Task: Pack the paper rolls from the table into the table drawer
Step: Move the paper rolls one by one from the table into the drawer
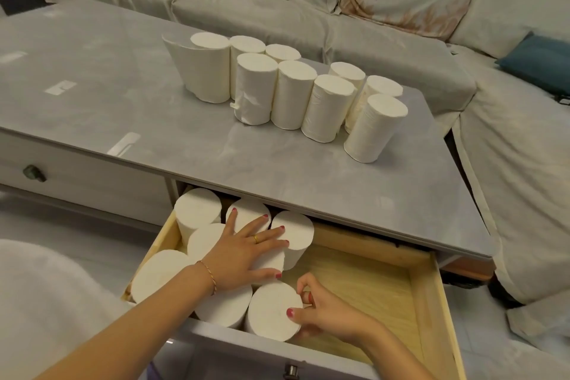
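Several white paper rolls stand upright in a cluster on the grey table top. Below it the wooden drawer is pulled out, with several rolls standing packed in its left half. My left hand lies flat with fingers spread on top of the middle rolls in the drawer. My right hand grips the side of the nearest roll, which stands at the drawer's front edge. The drawer's right half shows bare wood.
A pale covered sofa runs behind and to the right of the table, with a blue cushion on it. A second, closed drawer with a dark knob is at the left. A white fluffy surface fills the lower left.
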